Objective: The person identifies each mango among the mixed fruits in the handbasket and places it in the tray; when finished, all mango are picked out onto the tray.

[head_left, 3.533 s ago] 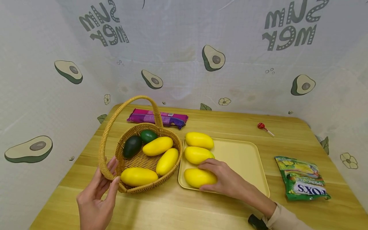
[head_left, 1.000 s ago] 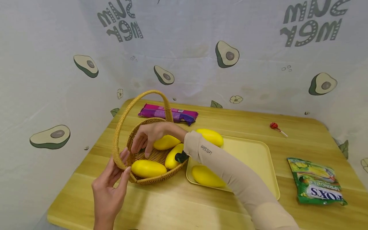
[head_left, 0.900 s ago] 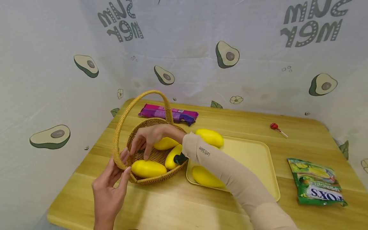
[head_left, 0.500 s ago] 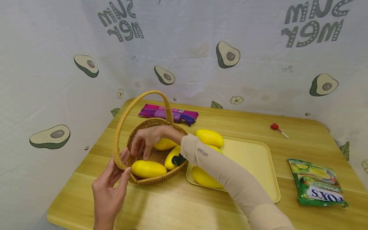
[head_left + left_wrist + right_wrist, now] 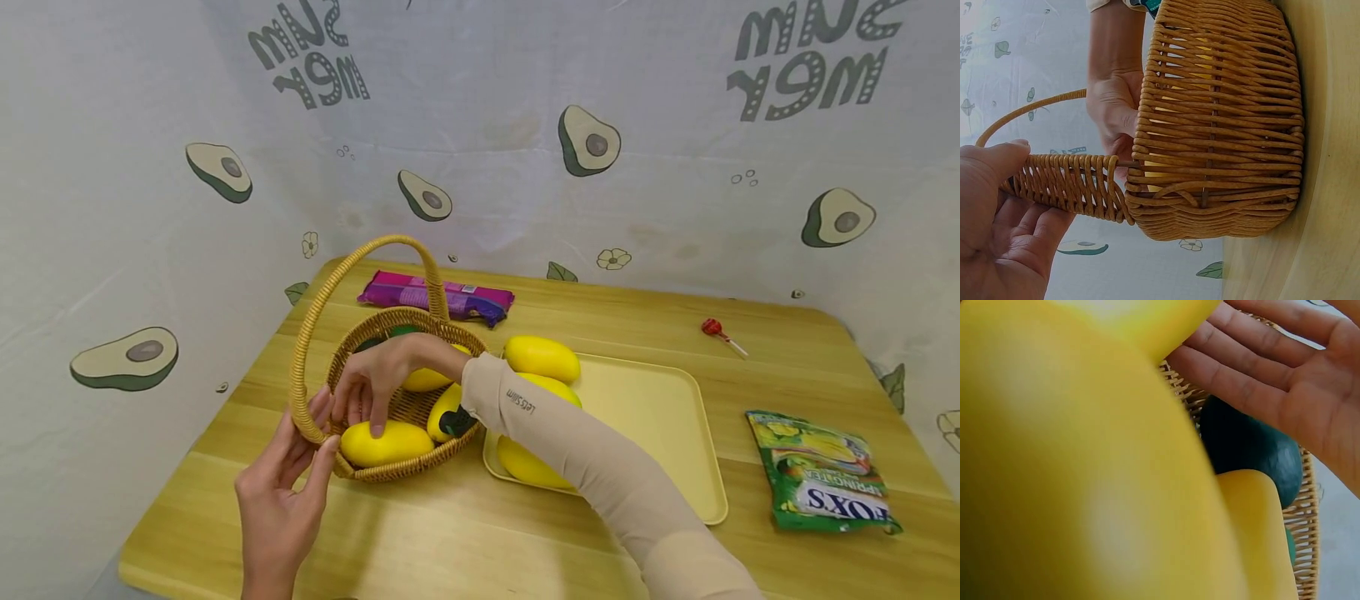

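Observation:
By the base of its tall handle (image 5: pixel 1066 181), my left hand (image 5: pixel 281 492) holds a wicker basket (image 5: pixel 382 475), thumb on one side and fingers on the other. Inside the basket is my right hand (image 5: pixel 390 367). Its thumb lies over a yellow mango (image 5: pixel 405 446) at the near side and its fingers reach down at the far side, pinching it; the fingertips are hidden. Two more mangoes lie there, including one (image 5: pixel 441 410) on the right. A dark green avocado (image 5: pixel 1247 444) and another green fruit (image 5: pixel 403 331) sit at the back, partly covered.
On a yellow tray (image 5: pixel 645 417) right of the basket lie three mangoes (image 5: pixel 542 358), partly behind the right sleeve (image 5: pixel 585 450). A purple packet (image 5: pixel 435 296) is behind the basket. A lollipop (image 5: pixel 712 327) and green candy bag (image 5: pixel 821 471) lie to the right.
From the near mango on the tray, my right hand has moved left into the basket. Lately its thumb has come down onto the near mango there. The left hand stays on the handle.

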`<state>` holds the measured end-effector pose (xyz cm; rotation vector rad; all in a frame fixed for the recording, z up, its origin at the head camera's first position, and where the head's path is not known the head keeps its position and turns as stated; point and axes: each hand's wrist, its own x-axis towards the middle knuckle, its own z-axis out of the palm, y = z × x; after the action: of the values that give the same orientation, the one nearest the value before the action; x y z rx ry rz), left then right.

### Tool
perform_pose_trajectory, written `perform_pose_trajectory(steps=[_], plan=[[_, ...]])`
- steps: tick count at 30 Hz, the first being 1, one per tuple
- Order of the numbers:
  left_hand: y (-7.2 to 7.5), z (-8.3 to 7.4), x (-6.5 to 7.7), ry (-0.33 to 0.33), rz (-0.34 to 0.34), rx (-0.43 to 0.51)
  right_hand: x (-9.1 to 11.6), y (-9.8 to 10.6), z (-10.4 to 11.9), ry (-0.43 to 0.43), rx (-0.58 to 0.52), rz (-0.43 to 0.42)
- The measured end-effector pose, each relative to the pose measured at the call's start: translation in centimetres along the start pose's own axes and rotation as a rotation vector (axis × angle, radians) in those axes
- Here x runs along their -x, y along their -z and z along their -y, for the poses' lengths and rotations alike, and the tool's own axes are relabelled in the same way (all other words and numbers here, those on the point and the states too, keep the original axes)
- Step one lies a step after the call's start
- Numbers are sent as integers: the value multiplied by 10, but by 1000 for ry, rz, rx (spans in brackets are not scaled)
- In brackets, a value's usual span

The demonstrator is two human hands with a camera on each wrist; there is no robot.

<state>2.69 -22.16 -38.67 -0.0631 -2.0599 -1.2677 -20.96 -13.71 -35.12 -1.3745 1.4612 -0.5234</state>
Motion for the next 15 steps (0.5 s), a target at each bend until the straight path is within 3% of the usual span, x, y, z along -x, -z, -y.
perform_pose_trajectory(steps=[6, 15], plan=[[-1, -1, 0, -2, 6, 8, 2, -1, 0, 0, 12, 28], [0, -1, 1, -54, -4, 21, 9, 0, 10, 12, 147, -3]])
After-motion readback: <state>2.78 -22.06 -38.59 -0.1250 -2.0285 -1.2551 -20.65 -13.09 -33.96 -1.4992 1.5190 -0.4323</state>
